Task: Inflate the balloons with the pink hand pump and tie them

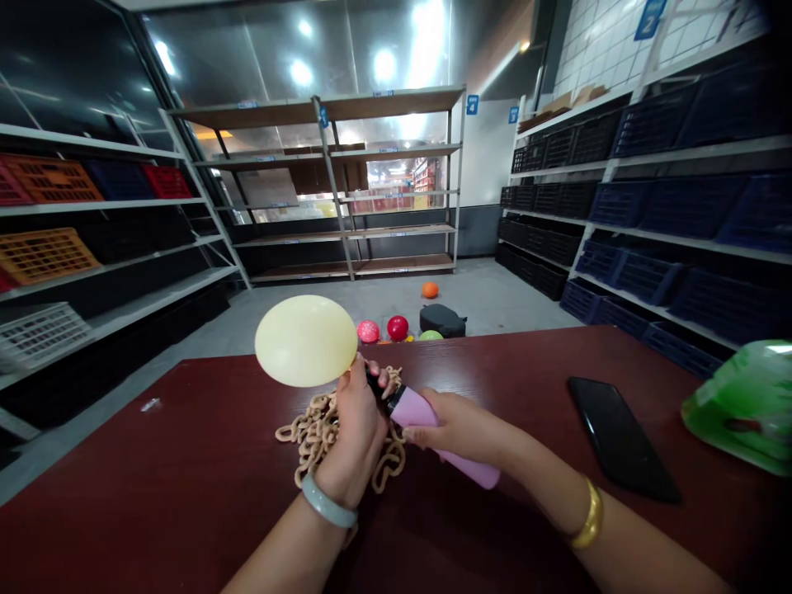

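Note:
A pale yellow inflated balloon point(306, 341) is pinched at its neck by my left hand point(360, 408), whose fingers also surround the black front end of a pink handheld tool point(467, 466). My right hand point(454, 425) grips the pink body of that tool. Beneath my left hand, a tangled heap of tan, cord-like loops point(313, 431) lies on the dark red table point(204, 445). The exact contact between balloon neck and tool tip is hidden by my fingers.
A black phone point(622, 437) and a green bag point(746, 404) lie on the table's right side. Beyond the far edge are a red balloon point(398, 327), a pink balloon point(368, 331), an orange balloon point(430, 289) and a dark grey object point(442, 320). Shelves point(396, 264) with crates surround the room.

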A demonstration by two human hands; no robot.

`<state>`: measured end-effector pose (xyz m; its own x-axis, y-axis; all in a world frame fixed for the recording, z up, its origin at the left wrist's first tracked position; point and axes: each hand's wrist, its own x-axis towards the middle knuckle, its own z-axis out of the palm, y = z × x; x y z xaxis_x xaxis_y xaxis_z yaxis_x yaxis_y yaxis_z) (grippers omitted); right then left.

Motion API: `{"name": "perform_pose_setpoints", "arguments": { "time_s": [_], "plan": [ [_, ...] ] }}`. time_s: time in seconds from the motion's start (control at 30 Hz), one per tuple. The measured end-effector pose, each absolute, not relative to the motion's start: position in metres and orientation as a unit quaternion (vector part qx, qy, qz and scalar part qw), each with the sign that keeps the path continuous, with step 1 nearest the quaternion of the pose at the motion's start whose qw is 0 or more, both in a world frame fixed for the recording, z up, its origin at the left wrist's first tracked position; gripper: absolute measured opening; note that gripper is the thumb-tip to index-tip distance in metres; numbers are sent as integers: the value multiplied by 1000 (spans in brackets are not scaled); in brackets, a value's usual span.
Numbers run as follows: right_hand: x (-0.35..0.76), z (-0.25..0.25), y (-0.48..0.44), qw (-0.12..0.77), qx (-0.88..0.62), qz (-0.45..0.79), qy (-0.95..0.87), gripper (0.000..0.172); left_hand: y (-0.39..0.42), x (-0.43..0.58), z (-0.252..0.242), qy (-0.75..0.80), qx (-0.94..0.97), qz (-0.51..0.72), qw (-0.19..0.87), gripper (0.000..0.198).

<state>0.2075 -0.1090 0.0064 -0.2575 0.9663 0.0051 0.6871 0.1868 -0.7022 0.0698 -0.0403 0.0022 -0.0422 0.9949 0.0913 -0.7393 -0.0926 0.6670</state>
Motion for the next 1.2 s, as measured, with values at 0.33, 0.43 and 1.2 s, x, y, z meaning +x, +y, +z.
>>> {"name": "perform_pose_setpoints", "arguments": {
  "time_s": [0.33, 0.43, 1.2],
  "plan": [
    [221, 16, -108, 184, -527, 322, -765, 50, 4, -4, 36, 193, 254, 746, 584, 18],
    [232, 18, -105, 153, -542, 285, -776, 49, 9, -19, 42, 202, 247, 775, 545, 18],
    [209, 9, -100, 144, -642, 72, -749, 51, -38, 58, 19, 204, 308, 704, 606, 21]
  ]
}}
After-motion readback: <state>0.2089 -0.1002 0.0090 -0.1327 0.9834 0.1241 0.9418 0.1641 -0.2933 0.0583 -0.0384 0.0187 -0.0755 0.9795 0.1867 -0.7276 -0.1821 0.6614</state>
